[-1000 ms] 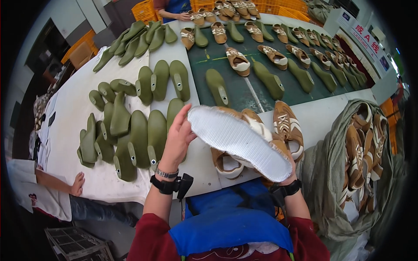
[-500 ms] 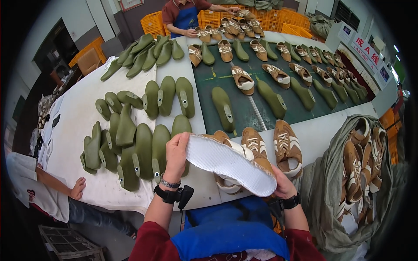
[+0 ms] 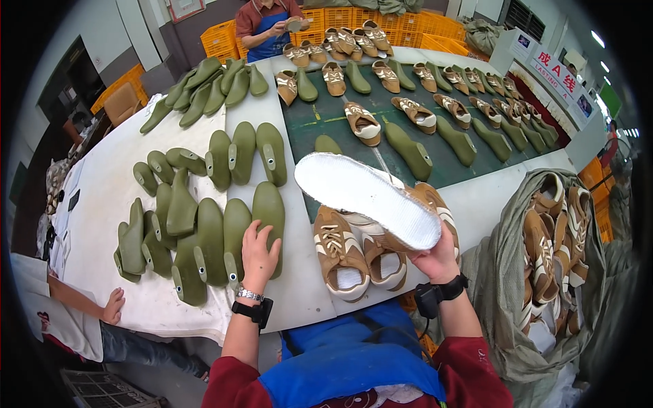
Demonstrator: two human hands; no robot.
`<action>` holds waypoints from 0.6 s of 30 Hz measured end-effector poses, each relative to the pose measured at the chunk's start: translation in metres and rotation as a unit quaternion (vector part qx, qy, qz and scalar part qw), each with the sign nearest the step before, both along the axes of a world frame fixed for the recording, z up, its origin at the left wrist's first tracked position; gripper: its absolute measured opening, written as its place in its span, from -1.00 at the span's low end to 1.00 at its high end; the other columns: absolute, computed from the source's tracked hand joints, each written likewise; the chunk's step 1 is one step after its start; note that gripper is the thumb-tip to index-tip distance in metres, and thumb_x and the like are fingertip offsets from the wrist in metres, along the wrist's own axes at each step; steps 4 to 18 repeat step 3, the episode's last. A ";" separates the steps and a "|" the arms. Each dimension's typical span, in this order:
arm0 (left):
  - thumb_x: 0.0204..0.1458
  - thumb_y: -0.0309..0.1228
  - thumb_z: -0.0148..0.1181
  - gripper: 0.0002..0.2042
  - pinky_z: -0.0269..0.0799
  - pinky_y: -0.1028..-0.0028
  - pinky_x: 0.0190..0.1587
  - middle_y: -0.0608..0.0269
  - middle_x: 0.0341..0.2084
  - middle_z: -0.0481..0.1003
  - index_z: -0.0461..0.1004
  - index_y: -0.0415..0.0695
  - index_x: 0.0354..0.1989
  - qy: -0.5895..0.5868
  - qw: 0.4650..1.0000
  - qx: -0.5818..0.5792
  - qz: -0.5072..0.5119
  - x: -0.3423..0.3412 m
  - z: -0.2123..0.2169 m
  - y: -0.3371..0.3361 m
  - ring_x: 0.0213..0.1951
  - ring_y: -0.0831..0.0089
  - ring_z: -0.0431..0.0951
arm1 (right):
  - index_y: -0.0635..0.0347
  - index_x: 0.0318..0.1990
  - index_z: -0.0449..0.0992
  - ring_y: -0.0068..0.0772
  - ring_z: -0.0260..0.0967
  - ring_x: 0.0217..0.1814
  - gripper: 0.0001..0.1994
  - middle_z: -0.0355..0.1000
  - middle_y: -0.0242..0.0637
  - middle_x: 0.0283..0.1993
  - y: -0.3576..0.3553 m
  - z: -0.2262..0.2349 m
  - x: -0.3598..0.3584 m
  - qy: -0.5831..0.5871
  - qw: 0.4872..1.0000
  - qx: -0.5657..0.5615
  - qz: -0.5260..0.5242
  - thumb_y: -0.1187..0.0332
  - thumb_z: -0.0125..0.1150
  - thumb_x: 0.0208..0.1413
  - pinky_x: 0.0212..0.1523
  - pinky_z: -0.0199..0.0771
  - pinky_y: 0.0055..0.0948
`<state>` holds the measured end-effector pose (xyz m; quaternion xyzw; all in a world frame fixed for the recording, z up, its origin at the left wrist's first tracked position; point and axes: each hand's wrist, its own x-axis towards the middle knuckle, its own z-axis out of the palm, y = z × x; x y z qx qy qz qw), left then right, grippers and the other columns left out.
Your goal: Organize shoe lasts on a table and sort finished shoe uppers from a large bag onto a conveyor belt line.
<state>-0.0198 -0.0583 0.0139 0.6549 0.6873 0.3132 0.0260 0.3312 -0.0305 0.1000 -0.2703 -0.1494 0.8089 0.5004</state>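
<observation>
My right hand [image 3: 435, 255] grips a brown-and-white shoe upper by one end. Its flat white underside [image 3: 364, 194] is turned up toward me. My left hand [image 3: 260, 255] lies over the near end of a green shoe last [image 3: 270, 200], fingers apart; whether it presses on the last I cannot tell. Beneath the held upper, several brown-and-white sneakers [image 3: 338, 255] stand on the white table edge, some partly hidden by it. More green lasts [image 3: 211, 241] are grouped to the left of my left hand.
Rows of sneakers and lasts cover a dark green conveyor belt [image 3: 326, 136] ahead. A grey-green sack [image 3: 496, 272] full of sneakers stands at the right. Another person's hand [image 3: 114, 306] is by the table's left edge. Across the table, a person in a blue apron [image 3: 265, 34] holds something.
My left hand has let go of the shoe upper and moved down-left to the green lasts. My right hand alone keeps the upper. The person opposite has raised both hands together.
</observation>
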 end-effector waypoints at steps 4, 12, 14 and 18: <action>-0.13 -0.44 0.25 -0.61 0.24 0.19 0.10 -0.01 0.07 0.25 0.39 -0.16 -0.06 -0.007 1.000 0.001 -0.006 0.000 -0.005 -0.003 0.09 -0.02 0.26 | 0.13 0.12 0.25 -0.79 0.08 -0.61 -0.59 0.43 -0.45 -0.18 -0.003 0.002 -0.014 -0.123 0.990 0.054 -0.031 0.10 -0.09 0.22 -0.57 0.16 -0.80; -0.13 -0.44 0.25 -0.61 0.24 0.19 0.10 -0.01 0.07 0.25 0.39 -0.16 -0.06 -0.007 1.000 0.001 -0.006 0.000 -0.005 -0.003 0.09 -0.02 0.26 | 0.13 0.12 0.25 -0.79 0.08 -0.61 -0.59 0.43 -0.45 -0.18 -0.003 0.002 -0.014 -0.123 0.990 0.054 -0.031 0.10 -0.09 0.22 -0.57 0.16 -0.80; -0.13 -0.44 0.25 -0.61 0.24 0.19 0.10 -0.01 0.07 0.25 0.39 -0.16 -0.06 -0.007 1.000 0.001 -0.006 0.000 -0.005 -0.003 0.09 -0.02 0.26 | 0.13 0.12 0.25 -0.79 0.08 -0.61 -0.59 0.43 -0.45 -0.18 -0.003 0.002 -0.014 -0.123 0.990 0.054 -0.031 0.10 -0.09 0.22 -0.57 0.16 -0.80; -0.13 -0.44 0.25 -0.61 0.24 0.19 0.10 -0.01 0.07 0.25 0.39 -0.16 -0.06 -0.007 1.000 0.001 -0.006 0.000 -0.005 -0.003 0.09 -0.02 0.26 | 0.13 0.12 0.25 -0.79 0.08 -0.61 -0.59 0.43 -0.45 -0.18 -0.003 0.002 -0.014 -0.123 0.990 0.054 -0.031 0.10 -0.09 0.22 -0.57 0.16 -0.80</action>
